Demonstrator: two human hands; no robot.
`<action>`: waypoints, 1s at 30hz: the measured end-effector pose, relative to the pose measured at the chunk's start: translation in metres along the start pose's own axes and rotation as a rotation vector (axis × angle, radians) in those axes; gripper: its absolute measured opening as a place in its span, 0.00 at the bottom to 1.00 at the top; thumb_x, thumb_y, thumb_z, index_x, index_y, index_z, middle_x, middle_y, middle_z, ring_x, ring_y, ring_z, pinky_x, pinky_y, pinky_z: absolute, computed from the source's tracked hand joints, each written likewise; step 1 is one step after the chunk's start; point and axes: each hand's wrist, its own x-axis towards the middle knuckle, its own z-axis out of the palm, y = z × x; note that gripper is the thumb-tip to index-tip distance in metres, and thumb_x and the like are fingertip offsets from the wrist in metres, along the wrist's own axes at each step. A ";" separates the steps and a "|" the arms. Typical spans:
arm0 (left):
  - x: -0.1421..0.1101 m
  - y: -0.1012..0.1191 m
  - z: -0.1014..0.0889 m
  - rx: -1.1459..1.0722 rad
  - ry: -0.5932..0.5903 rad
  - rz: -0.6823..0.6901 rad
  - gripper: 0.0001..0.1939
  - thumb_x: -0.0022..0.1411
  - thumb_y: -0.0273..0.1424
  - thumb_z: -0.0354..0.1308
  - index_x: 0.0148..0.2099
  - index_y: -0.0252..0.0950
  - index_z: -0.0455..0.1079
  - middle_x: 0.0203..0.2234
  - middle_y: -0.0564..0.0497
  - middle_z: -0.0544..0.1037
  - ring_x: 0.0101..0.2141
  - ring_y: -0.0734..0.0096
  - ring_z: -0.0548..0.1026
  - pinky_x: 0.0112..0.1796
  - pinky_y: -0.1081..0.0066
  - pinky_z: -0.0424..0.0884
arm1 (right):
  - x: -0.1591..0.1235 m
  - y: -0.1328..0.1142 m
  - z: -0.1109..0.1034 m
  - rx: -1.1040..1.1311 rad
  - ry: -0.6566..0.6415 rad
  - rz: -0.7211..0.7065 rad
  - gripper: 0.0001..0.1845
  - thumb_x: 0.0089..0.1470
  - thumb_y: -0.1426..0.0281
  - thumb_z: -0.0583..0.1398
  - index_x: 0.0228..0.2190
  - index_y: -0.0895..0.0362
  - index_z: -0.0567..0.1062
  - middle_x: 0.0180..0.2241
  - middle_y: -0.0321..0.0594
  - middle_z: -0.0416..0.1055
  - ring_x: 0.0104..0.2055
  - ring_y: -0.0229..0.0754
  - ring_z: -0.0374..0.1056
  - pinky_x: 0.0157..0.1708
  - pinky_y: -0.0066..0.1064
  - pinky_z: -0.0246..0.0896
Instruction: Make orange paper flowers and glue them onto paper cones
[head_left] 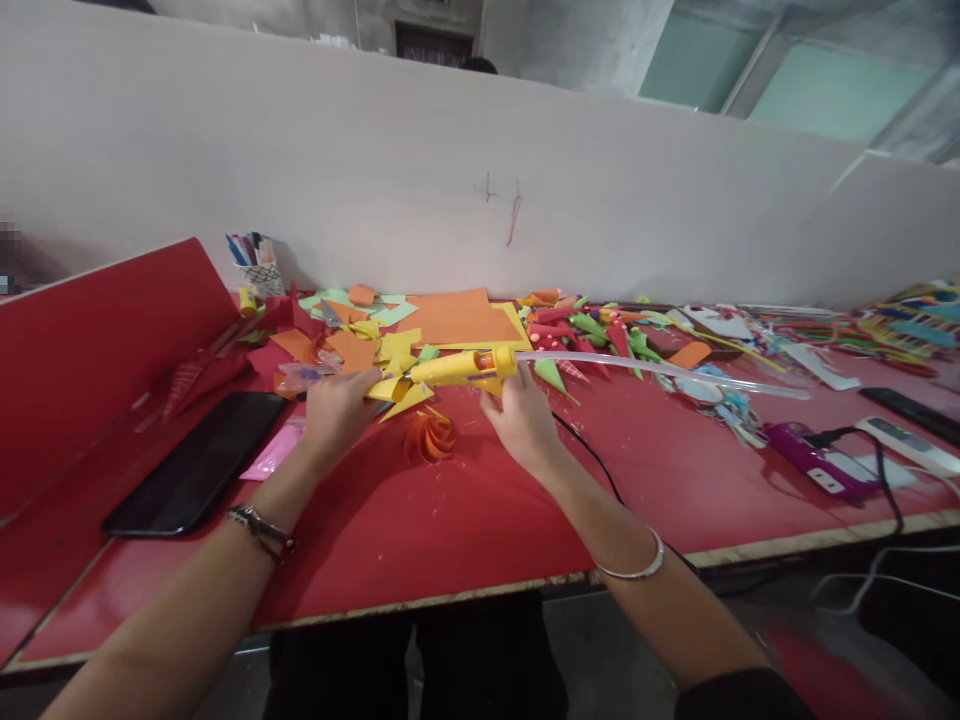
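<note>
My right hand (523, 415) is wrapped round the handle of a yellow hot glue gun (457, 368). A long clear glue stick (667, 369) sticks out of its back end to the right. In my left hand (339, 408), closed fingers pinch a rolled yellow paper piece (391, 388), close to the gun's nozzle. Whether nozzle and paper touch, I cannot tell. Below the gun, an orange swirled paper shape (430, 438) lies on the red table (420, 540).
Left are a black phone (196, 462), a pink packet (276, 450) and a pen cup (261, 274). Orange sheets (450, 315) and several paper cones (577, 330) lie at the back. A purple power adapter (821, 465) sits right; a black cord (592, 452) runs past my right arm.
</note>
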 end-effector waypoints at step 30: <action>-0.001 -0.011 -0.001 -0.172 -0.046 -0.191 0.10 0.53 0.34 0.48 0.24 0.35 0.63 0.15 0.52 0.66 0.19 0.75 0.62 0.22 0.74 0.50 | -0.008 0.063 -0.059 -0.207 0.207 0.224 0.23 0.45 0.62 0.57 0.41 0.62 0.64 0.37 0.51 0.64 0.38 0.49 0.64 0.32 0.37 0.62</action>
